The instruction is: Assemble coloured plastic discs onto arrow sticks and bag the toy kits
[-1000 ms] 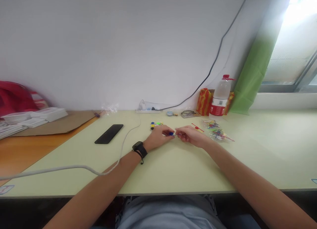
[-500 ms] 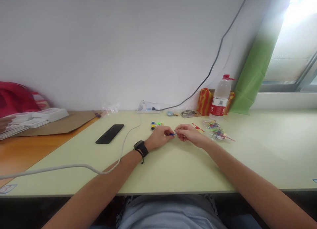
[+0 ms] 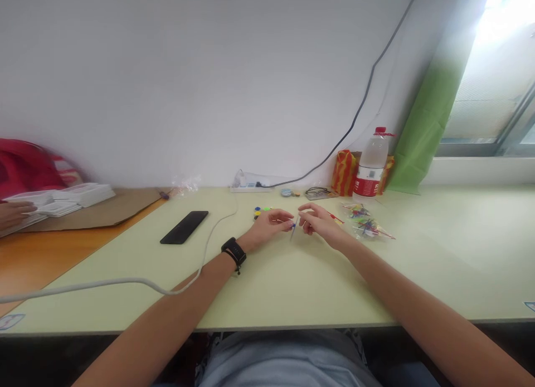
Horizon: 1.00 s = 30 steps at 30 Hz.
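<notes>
My left hand [image 3: 273, 224] is over the middle of the table, thumb and fingers closed on a small blue plastic piece [image 3: 293, 226]. A thin pale stick [image 3: 294, 231], smeared by motion, runs by the blue piece at a slant; how the two join is not clear. Facing it, my right hand [image 3: 318, 222] has its fingers loosely bent and apart, the tips close to the stick's upper end. Whether they touch it is hard to see. Behind my left hand lie small round pieces [image 3: 257, 211] in blue, yellow and black. Red sticks [image 3: 336, 218] lie beyond my right hand.
Clear bags of colourful small parts [image 3: 370, 225] lie right, before a large water bottle [image 3: 370, 167]. A black phone [image 3: 184, 227] lies left, near a white cable [image 3: 207, 245]. A power strip [image 3: 251, 188] is by the wall. Another person's hand [image 3: 15, 213] touches white trays [image 3: 83, 194].
My hands have drawn slightly apart, and the right fingers have loosened. The stick, dark and nearly level before, now slants steeply and looks blurred. At far left, the other person's hand shows more.
</notes>
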Motion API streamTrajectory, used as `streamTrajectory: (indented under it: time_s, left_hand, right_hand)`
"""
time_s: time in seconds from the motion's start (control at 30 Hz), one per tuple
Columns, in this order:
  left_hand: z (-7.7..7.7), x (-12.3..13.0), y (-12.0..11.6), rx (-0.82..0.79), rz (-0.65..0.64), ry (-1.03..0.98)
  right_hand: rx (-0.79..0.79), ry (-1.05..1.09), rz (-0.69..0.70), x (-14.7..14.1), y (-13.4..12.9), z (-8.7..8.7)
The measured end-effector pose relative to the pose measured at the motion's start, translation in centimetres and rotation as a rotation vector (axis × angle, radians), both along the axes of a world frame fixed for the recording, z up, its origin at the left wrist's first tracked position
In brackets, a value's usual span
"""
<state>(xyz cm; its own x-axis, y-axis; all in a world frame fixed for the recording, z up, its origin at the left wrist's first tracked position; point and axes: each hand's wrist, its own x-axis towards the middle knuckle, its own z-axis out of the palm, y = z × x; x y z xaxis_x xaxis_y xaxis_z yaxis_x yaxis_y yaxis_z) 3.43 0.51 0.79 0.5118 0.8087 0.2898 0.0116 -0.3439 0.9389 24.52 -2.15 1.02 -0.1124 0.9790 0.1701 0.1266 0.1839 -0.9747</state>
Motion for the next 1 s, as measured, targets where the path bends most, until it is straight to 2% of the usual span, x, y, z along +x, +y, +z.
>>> streamTrajectory:
  time_s: [0.1,0.23,0.5,0.6,1.0]
  left_hand:
    - [-0.2,-0.1,0.5,-0.050,0.082,-0.058]
    - [-0.2,-0.2,0.9,-0.115,0.114,-0.159]
    - [0.2,-0.1,0.7,-0.138,0.145,-0.208]
    - [0.3,-0.1,0.6,-0.142,0.146,-0.207]
    - [0.0,-0.2,0.5,-0.148,0.081,-0.172]
  right_hand:
    - [0.135,-0.067,-0.080,0.0,-0.2,0.1]
    - [0.233,-0.106,-0.003,-0.3,-0.8,0.4]
    - [0.138,-0.083,0.126,-0.1,-0.8,0.8]
    - [0.148,-0.013,0.105,0.1,-0.8,1.1]
    - [0.107,-0.111,0.137,-0.6,-0.7,0.4]
